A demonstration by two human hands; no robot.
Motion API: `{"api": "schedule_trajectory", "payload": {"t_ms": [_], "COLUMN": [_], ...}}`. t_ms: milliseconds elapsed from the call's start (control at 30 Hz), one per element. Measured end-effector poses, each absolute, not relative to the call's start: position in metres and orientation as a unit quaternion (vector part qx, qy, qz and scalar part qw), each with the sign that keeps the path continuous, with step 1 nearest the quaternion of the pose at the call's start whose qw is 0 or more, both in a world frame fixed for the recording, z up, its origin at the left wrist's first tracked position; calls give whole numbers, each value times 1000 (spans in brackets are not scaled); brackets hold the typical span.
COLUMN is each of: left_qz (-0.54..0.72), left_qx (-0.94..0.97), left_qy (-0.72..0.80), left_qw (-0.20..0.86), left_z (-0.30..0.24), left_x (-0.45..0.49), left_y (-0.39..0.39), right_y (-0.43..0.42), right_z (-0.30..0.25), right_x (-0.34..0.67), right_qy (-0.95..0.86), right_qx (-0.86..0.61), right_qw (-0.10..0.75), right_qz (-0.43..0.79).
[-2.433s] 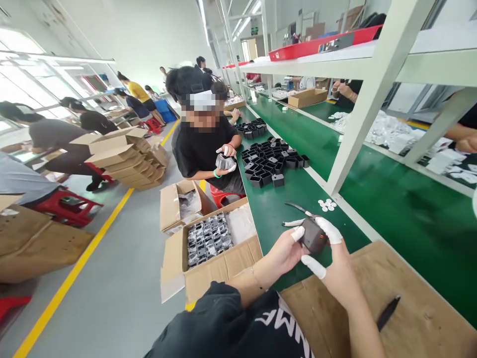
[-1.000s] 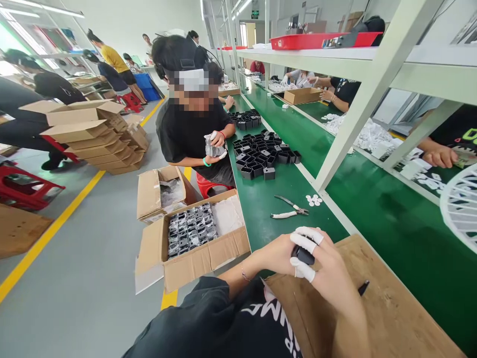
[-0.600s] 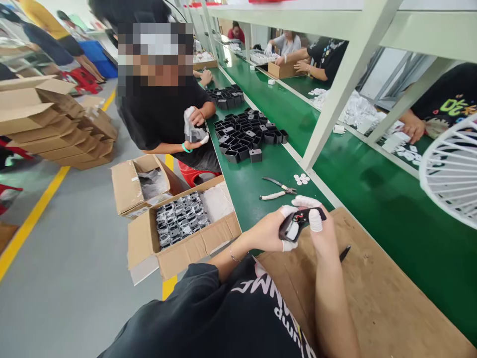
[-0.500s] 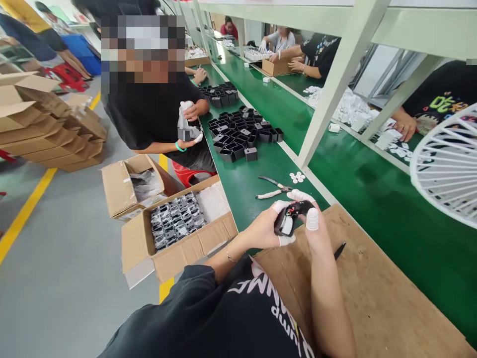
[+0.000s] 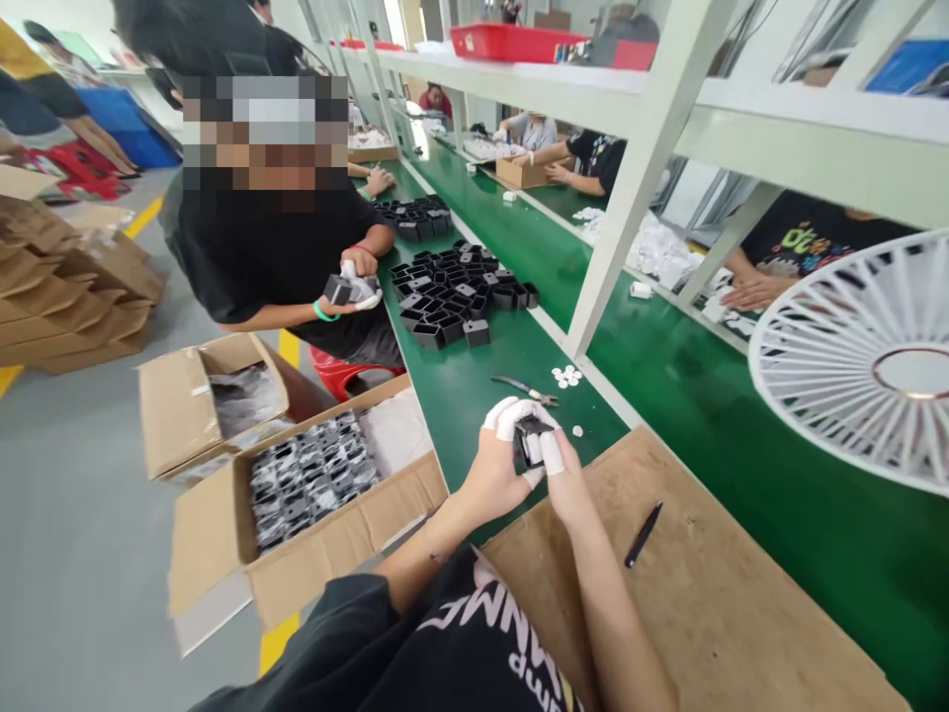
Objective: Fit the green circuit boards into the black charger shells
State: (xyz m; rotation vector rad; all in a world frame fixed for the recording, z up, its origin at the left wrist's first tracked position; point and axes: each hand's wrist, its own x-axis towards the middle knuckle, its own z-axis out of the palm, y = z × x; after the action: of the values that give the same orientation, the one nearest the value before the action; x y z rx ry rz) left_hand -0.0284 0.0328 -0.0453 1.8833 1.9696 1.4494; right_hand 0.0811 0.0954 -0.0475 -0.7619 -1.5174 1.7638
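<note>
— Head view, item in hand: small black housing point(image 5: 529, 441), raised over the near edge of the green bench point(image 5: 511, 371), just beyond the brown board point(image 5: 712, 593).

— Grip confirmed?

— Confirmed. Left hand point(image 5: 495, 467) wrapped round the housing from the left, white-capped fingertips point(image 5: 507, 415) curled over its top. Right hand point(image 5: 564, 473) pressed against its right side, capped thumb laid on the front face. Both hands clasped on the part, neither loose.

— Immediate surroundings?

— Pliers point(image 5: 525, 390) flat on the bench just behind the hands. Cluster of white discs point(image 5: 566, 375) beside them, one stray disc nearer the right hand. Black pen-like tool point(image 5: 642, 534) lying on the board, right of the forearm, apart from both hands.

— Further out?

— Heap of empty black housings point(image 5: 456, 297) further up the bench. Open carton point(image 5: 297, 514) of packed black parts on the floor at left, second carton point(image 5: 200, 400) behind it. Co-worker point(image 5: 259, 247) seated beside the heap, holding a wrapped part. White fan grille point(image 5: 860, 361) at right edge. White shelf frame point(image 5: 630, 168) over the bench, red tray point(image 5: 519, 42) on top.
</note>
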Motion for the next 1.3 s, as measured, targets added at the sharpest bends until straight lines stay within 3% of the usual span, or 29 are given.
{"api": "schedule_trajectory", "payload": {"t_ms": [333,633,867,1300], "left_qz": [434,430,447,432], "left_qx": [582,588,513,522], "left_qy": [684,683,730,732], "left_qw": [70,46,68,67], "left_z": [-45,-46,-44,-56], "left_x": [-25,-19,-23,-21], "left_y": [32,31,30,31], "right_y": [104,102,101,105], "right_z": [-54,-57,-55,-56], "right_x": [79,74,75,75], "right_qy": [-548,-498,-493,-542], "right_qx": [-290,-309,-282,-318], "right_qw": [345,364,297,308], "right_qz": [705,724,768,714]}}
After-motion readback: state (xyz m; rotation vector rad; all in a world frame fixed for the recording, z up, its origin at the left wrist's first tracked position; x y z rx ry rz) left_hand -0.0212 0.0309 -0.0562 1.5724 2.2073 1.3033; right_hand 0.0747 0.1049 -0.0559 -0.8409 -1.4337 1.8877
